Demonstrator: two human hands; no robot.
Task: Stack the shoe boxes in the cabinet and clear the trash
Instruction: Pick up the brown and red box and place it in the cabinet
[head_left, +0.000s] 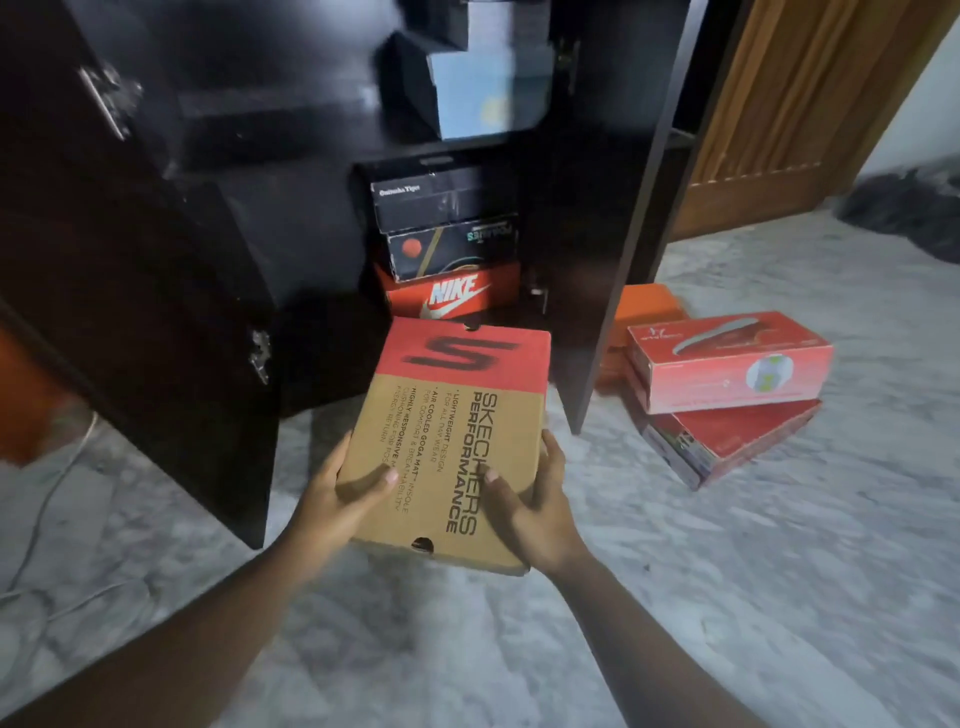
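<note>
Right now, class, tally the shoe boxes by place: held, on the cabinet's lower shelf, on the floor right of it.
Held: 1 (Skechers box)
Lower shelf: 3 (Onitsuka Tiger box, dark box, Nike box)
Floor: 3 (orange box, upper red box, lower red box)
Total: 7

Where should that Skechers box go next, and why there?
Probably forward and slightly left, into the dark gap beside the stack in the lower compartment. The left hand and right hand grip the Skechers box just in front of the open cabinet. The stack, from the Nike box up to the Onitsuka Tiger box, nearly reaches the shelf.
</note>
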